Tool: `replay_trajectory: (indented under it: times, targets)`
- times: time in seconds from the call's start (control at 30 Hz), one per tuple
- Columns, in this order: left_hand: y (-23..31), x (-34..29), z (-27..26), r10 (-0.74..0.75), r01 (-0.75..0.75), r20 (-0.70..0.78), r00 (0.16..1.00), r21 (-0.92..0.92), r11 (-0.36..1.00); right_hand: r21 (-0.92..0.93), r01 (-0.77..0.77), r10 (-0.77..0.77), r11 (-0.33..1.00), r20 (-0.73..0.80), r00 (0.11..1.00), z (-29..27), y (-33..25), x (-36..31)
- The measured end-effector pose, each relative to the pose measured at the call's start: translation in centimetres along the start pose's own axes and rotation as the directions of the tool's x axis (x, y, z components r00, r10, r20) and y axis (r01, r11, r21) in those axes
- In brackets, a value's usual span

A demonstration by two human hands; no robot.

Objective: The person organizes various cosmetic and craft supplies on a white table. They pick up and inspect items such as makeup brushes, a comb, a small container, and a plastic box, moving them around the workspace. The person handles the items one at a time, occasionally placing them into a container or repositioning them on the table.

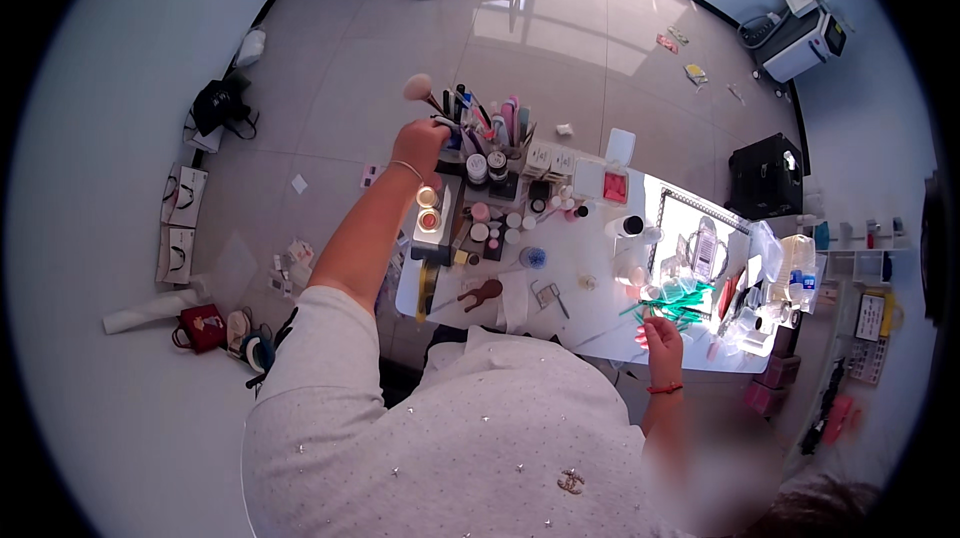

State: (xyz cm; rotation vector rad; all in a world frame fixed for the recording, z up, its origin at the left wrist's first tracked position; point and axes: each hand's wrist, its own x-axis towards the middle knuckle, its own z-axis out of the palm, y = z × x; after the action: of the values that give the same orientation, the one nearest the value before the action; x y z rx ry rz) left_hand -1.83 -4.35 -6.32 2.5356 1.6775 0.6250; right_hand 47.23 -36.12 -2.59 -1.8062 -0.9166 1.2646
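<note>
My left hand (423, 150) reaches to the far left of the white table (590, 328), its fingers closed at the edge of a group of upright brushes and pens (490, 118). A fluffy makeup brush (419, 89) leans up just beyond the fingertips; whether they grip its handle I cannot tell. Below that wrist, an open round compact (428, 221) rests on a box. My right hand (663, 348) is at the near right, fingers pinched beside a heap of green strips (678, 304). What it holds, if anything, is too small to make out.
Jars (497, 167) and small white boxes (549, 160) crowd the table's middle. A brown hand-shaped piece (482, 293) lies near the front edge. Clear plastic containers (745, 328) pile up at the right. Beyond stand a black case (766, 176) and a wheeled machine (797, 43).
</note>
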Motion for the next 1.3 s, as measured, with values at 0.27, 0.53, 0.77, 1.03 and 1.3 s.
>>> replay_trajectory:
  times: [0.27, 0.53, 0.77, 1.03, 1.3]
  targets:
    - [-1.1, -0.5, 1.9, -0.139, 0.13, 0.14, 0.98, 0.071, 0.989, -0.017, -0.02, 0.02, 1.0, 0.016, 1.0, 0.2, -0.3, -0.3]
    - [-1.3, -0.1, 2.3, -0.267, 0.276, 0.237, 0.934, -0.005, 0.961, -0.007, -0.035, 0.035, 0.999, 0.002, 0.999, 0.0, 0.3, -0.6]
    - [-2.2, -0.7, 2.2, -0.217, 0.2, -0.042, 0.975, -0.252, 0.947, -0.018, -0.011, 0.011, 1.0, 0.004, 1.0, 0.0, 0.2, -0.5]
    - [-0.4, -1.9, -1.5, -0.326, 0.407, 0.425, 0.844, -0.111, 0.907, -0.01, -0.034, 0.034, 0.999, -0.003, 0.999, -0.3, 0.3, -0.8]
    - [-0.6, 1.4, -0.6, -0.319, 0.26, 0.633, 0.705, 0.188, 0.947, -0.014, -0.024, 0.025, 1.0, 0.024, 0.999, 0.2, -0.2, 0.1]
